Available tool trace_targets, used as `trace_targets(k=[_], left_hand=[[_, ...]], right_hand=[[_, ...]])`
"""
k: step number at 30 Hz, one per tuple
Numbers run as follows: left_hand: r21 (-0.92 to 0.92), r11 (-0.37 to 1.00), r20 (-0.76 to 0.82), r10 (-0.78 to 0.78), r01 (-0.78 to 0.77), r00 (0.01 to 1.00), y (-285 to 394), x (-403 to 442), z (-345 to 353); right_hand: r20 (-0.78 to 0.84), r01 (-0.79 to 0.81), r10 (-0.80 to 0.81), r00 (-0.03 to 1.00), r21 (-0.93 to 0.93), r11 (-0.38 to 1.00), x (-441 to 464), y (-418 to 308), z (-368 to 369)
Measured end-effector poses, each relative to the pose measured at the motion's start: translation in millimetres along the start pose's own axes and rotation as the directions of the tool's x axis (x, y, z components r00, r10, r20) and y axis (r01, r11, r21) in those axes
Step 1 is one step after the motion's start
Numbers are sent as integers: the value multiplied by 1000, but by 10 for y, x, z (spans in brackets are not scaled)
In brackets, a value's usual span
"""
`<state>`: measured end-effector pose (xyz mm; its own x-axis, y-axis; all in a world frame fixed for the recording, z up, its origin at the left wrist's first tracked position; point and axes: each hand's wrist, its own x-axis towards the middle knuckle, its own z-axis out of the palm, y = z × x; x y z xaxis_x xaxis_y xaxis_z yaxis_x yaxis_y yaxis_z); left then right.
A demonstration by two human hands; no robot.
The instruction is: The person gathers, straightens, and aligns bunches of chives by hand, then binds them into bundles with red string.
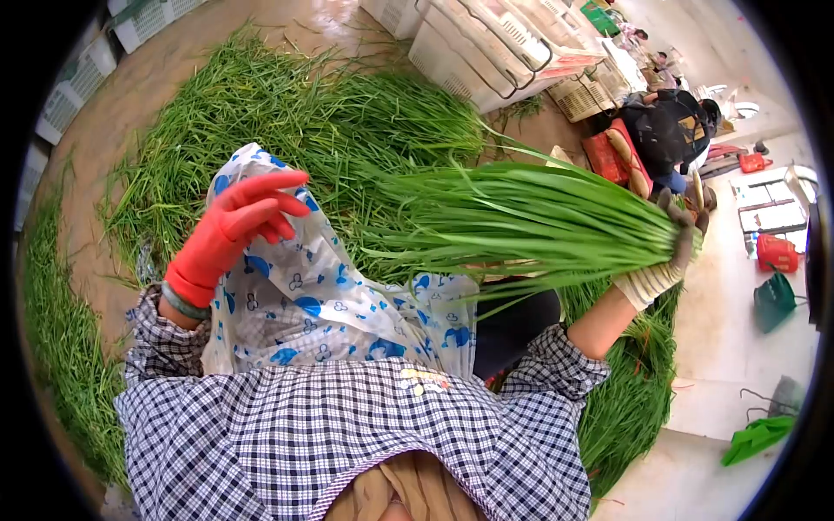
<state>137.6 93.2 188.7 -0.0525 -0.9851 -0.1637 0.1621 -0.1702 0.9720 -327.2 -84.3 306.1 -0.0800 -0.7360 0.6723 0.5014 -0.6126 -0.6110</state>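
Note:
My right hand [658,273], in a pale knit glove with dark fingers, is closed round the base of a bunch of garlic chives [543,213]. The long flat leaves fan out to the left, and the pale stem ends sit in my grip. My left hand [239,227], in a red rubber glove, is raised with its fingers stretched and apart, holding nothing. Below it, a white plastic sheet with blue prints [300,317] covers my lap. A large heap of loose green leaves [295,122] lies on the floor in front of me.
More leaves [65,347] lie along the left, and another pile [630,399] lies at my right side. White crates [473,56] stand ahead, others [78,87] at the far left. A person in dark clothes [665,130] bends at the upper right, near a green dustpan-like object [773,302].

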Motion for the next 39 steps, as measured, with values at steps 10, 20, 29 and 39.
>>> trace_targets(k=[10,20,29,39], left_hand=[[-905,80,426,213,418,880,-439,868,1112],[-692,684,336,20,232,942,-349,548,801],[-500,826,319,-102,259,942,-246,52,276],[-589,710,235,-306,386,923,-677,-1310,433]], right_hand=[[995,666,80,62,-100,739,-2290,1168,2117],[593,-244,371,715,708,-662,-3935,1723,2921],[-251,427,353,901,655,-624,-3107,2155,3624],[963,262,-31,-268,105,959,-3166,1199,2835]])
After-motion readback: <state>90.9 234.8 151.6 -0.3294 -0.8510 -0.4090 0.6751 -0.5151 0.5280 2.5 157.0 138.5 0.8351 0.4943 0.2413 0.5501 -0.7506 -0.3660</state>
